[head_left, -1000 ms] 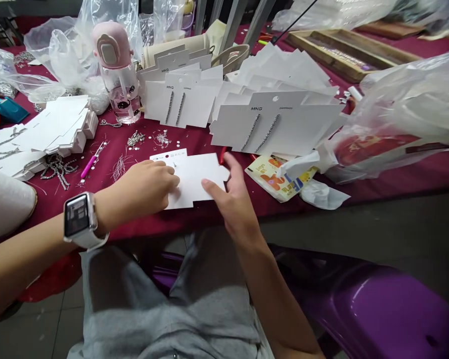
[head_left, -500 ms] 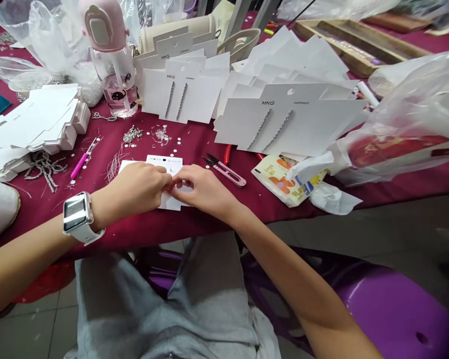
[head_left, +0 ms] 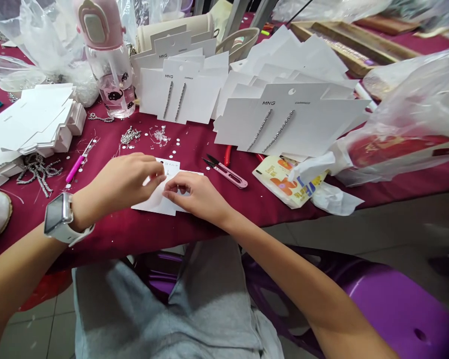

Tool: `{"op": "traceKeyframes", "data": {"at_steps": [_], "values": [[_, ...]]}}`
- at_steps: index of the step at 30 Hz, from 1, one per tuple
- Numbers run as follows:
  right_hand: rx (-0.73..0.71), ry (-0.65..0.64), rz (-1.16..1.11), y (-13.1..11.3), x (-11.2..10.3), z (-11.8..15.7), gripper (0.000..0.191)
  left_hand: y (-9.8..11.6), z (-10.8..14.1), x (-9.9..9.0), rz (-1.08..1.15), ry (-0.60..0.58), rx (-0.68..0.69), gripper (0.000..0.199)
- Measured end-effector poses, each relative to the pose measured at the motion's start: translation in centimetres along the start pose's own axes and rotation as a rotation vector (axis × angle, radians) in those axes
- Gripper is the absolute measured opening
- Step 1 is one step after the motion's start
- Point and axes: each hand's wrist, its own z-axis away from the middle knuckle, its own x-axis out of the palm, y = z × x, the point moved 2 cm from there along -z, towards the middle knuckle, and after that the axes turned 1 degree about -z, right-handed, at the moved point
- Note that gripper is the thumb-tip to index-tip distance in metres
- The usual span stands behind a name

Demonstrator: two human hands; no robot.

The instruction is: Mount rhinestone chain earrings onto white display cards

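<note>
- Though half hidden under both hands, lying flat on the surface (head_left: 134, 234), close to the 6 o'clock edge: white card (head_left: 160, 202), hole toward 12 o'clock; unclear whether single or overlapping another.
- Laid flat there probably for firm backing under fine fingerwork, and for an easy reach from the lap side.
- At the card's 10 o'clock, left hand (head_left: 129, 179), palm down and arched, forearm coming in from 8 o'clock; grip loosely curled, with a narrow gap between thumb and forefinger; cannot tell whether pinching anything fine.
- At 3 o'clock, right hand (head_left: 198, 194), low over the card, forearm slanting in from 4 o'clock; grip curled nearly into a ring, thumb and forefinger tips close together; cannot tell whether closed on anything.
- At 2 o'clock, just beyond the right hand, snips (head_left: 226, 172), probably parked for quick pick-up.
- At 11 o'clock, heap of small silver pieces (head_left: 130, 134); toward 10, pink-handled tool (head_left: 77, 167), both seemingly within left-hand reach.
- Farther out at 2 o'clock, propped upright, display card (head_left: 288, 117) bearing two silver strands, perhaps stood up to spare surface space.
- Well apart at 11 o'clock, upright bottle (head_left: 112, 75), apparently set back from the work.
</note>
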Motion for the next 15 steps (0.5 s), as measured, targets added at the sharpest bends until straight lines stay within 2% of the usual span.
{"op": "traceKeyframes", "data": {"at_steps": [3,5,8,11,15], "values": [[0.037,0.000,-0.029,0.0,-0.1,0.1,0.007,-1.0,0.3,-0.2,0.253,0.110,-0.081,0.026],[0.063,-0.002,-0.049,0.0,-0.2,0.1,0.007,-1.2,0.6,0.3,0.359,0.076,-0.084,0.029],[0.094,-0.016,-0.068,0.0,-0.3,0.1,0.007,-0.9,0.9,1.5,0.371,0.000,-0.055,0.024],[0.118,-0.013,-0.085,0.0,-0.3,0.1,0.006,-0.4,1.0,2.6,0.383,0.011,-0.067,0.018],[0.138,-0.008,-0.146,0.0,-0.4,0.1,0.007,-0.2,1.0,3.3,0.480,0.012,-0.152,0.017]]}}
